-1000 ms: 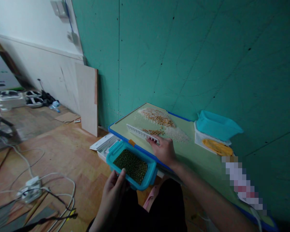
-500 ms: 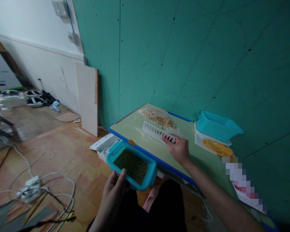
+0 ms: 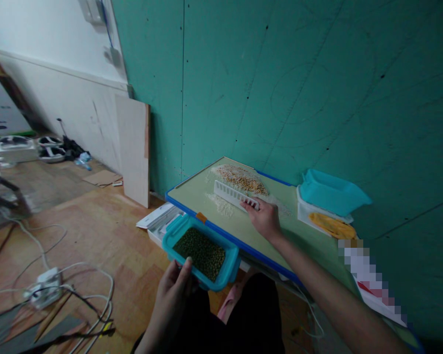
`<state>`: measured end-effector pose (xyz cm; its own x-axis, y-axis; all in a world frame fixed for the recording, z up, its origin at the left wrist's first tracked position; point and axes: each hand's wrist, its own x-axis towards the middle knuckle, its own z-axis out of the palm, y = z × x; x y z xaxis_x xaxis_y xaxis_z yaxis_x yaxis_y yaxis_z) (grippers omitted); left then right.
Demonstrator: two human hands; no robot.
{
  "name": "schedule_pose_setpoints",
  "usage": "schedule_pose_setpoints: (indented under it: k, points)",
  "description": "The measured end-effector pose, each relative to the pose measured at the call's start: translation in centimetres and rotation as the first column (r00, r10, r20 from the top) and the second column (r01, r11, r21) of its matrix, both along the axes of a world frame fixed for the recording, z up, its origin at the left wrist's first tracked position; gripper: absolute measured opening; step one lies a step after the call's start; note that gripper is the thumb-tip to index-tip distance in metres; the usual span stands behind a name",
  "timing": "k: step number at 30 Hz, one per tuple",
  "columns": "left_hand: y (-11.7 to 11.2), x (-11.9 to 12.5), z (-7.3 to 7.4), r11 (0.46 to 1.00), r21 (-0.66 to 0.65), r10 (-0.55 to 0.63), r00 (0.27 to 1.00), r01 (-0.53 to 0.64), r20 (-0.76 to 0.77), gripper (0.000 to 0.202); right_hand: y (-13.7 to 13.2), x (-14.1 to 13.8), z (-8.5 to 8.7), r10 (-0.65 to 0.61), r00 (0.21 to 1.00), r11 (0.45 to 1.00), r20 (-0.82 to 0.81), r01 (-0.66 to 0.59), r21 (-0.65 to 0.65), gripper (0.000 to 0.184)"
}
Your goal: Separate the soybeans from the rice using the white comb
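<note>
My left hand (image 3: 175,285) grips the near rim of a blue plastic tub (image 3: 229,275), thumb on top, just off the table's front edge. Inside the tub lie green beans (image 3: 195,246), with yellowish ones toward the right side. Over the table, my right hand (image 3: 264,219) is closed on the right end of a white slotted plastic strip (image 3: 229,192). Behind the strip spreads a pile of yellow beans mixed with pale grains (image 3: 243,179). A smaller patch of pale grains (image 3: 221,205) lies in front of the strip.
The table (image 3: 299,243) has a blue edge and stands against a green wall. At its right are an empty-looking blue basket (image 3: 332,191) and a yellow cloth-like item (image 3: 332,226). A white box (image 3: 158,221) sits beyond the tub. Cables and a power strip (image 3: 46,287) lie on the floor.
My right hand has moved slightly left and away from me, carrying the white slotted strip toward the bean pile. My left hand and the tub stay in place.
</note>
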<state>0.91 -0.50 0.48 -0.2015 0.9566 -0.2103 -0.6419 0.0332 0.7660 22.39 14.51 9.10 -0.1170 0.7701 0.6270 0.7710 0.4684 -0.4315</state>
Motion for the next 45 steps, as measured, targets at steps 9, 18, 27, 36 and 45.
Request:
schedule_pose_setpoints:
  k: [9, 18, 27, 36, 45]
  points:
    - [-0.1, -0.1, 0.1, 1.0, -0.006, -0.019, 1.0, 0.019, 0.001, 0.024, 1.3, -1.5, -0.6, -0.021, 0.997, 0.999, 0.079, 0.018, 0.033, 0.023]
    - [0.0, -0.1, -0.3, 1.0, -0.02, 0.0, 1.0, 0.0, -0.006, 0.026, 0.6, -2.4, -0.4, 0.009, 0.984, 1.0, 0.18, -0.01, 0.005, 0.02]
    - [0.2, -0.3, -0.9, 1.0, -0.004, -0.026, 1.0, 0.026, -0.011, 0.026, 1.1, -4.3, 1.0, 0.036, 0.941, 0.996, 0.336, -0.005, -0.091, 0.023]
    - [0.1, -0.3, -0.2, 1.0, -0.021, -0.019, 0.999, 0.02, 0.035, 0.034, -1.5, -3.4, 0.5, 0.188, 0.932, 0.982, 0.31, -0.166, -0.095, 0.024]
    - [0.2, -0.2, -0.5, 1.0, -0.016, -0.006, 1.0, 0.006, 0.018, 0.037, -2.3, -2.4, 0.5, 0.156, 0.959, 0.985, 0.236, -0.167, 0.028, 0.02]
